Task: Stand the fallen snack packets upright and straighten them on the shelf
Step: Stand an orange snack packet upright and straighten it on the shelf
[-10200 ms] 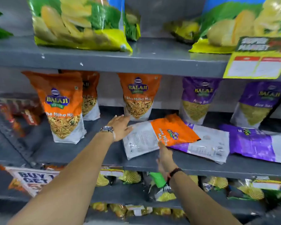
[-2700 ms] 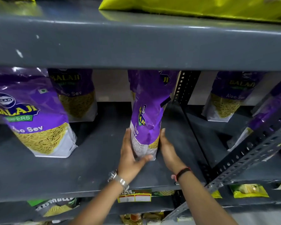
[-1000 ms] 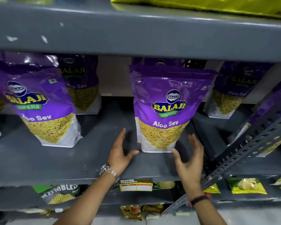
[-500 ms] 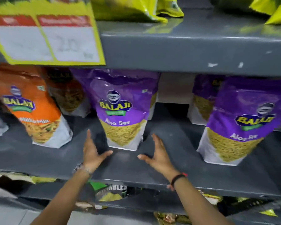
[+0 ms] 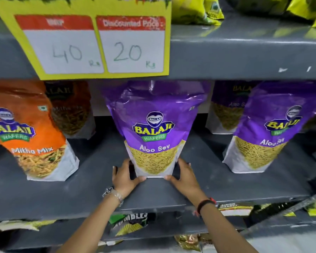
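A purple Aloo Sev packet (image 5: pixel 154 128) stands upright at the middle of the grey shelf (image 5: pixel 98 189), facing me. My left hand (image 5: pixel 124 177) presses its lower left corner and my right hand (image 5: pixel 183 175) presses its lower right corner, so both hands clasp the base. To the right stands a second purple Aloo Sev packet (image 5: pixel 274 128), upright, with another purple packet (image 5: pixel 226 108) behind it. At the left an orange Mitha Mix packet (image 5: pixel 26 132) stands upright with a second orange packet (image 5: pixel 71 108) behind it.
A yellow price card (image 5: pixel 98 39) reading 40 and 20 hangs from the shelf above (image 5: pixel 244 52). Yellow-green packets (image 5: pixel 195 10) sit on that upper shelf. More snack packets (image 5: pixel 130 223) lie on the lower shelf. A perforated metal upright (image 5: pixel 285 207) crosses at the lower right.
Half a second ago both hands hovered open in front of the middle purple packet; now they have closed in on its lower corners. The view has moved closer.
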A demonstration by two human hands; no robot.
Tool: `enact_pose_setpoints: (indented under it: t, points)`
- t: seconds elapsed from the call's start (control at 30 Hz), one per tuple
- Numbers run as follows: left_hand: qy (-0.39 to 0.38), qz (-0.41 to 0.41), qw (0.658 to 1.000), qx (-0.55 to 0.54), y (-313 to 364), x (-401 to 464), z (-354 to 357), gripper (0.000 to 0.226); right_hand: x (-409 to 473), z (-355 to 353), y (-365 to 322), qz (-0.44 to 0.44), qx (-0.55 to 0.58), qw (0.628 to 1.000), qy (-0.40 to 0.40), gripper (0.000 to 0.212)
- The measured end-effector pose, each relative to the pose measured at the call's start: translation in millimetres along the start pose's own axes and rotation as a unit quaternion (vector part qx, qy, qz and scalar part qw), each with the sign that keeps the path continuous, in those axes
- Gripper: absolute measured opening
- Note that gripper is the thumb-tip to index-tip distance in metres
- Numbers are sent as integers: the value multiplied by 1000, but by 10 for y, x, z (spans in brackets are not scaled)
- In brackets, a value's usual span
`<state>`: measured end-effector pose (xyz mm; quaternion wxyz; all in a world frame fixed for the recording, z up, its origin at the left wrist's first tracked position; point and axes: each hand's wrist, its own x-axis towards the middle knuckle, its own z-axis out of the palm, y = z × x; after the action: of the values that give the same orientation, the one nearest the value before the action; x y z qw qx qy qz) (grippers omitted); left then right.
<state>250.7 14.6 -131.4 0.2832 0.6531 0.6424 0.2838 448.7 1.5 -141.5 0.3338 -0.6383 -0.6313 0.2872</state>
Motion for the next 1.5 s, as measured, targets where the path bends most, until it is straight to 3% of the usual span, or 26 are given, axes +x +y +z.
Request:
enact_pose_setpoints:
  t: [0.07,0.17,0.3,0.53,0.63,0.73,0.9,1.03,1.13,1.27,1.33,1.4,1.5]
  points:
    - [6,8,1000,13,-8,7,22,93,-50,-49,5,-2,7,1000,9,63]
    - [31,16,999,37,-75,24,113,72,-107,-47,-11,8,15,1000,21,66]
    - [51,17,998,34,-118,29,160,60,-127,-45,-24,4,22,999,37,55]
    - [39,13,999,34,-52,3,130,64,-124,-70,-20,9,35,999,25,63]
    - [41,28,998,-45,-35,-98,110,77,-282,-111,-18,17,55,993,102,68]
    - [113,24,983,-141,-118,-285,-12,73,-543,-106,-85,-71,23,977,199,37]
    - [298,-16,946,-126,-507,-468,-568,54,-616,230,-471,-193,-2,978,81,16]
    - [374,-66,922,-70,-1010,-544,-1154,65,-423,823,-910,-154,20,987,-47,26]
    - [325,-76,940,-65,-1401,-441,-1570,84,-226,1325,-1238,-82,50,991,-97,46]
    - [137,-77,983,-96,-1778,-163,-2039,112,-52,1894,-1655,-18,88,988,-129,86]
    - [42,-52,992,-110,-1852,-25,-2184,113,8,2100,-1795,-17,94,991,-97,84]
    - [-16,-33,993,-113,-1869,74,-2231,99,40,2223,-1885,-4,94,994,-50,73]
    - [1,-50,994,-99,-1906,125,-2193,84,29,2305,-1937,22,77,997,-11,64]
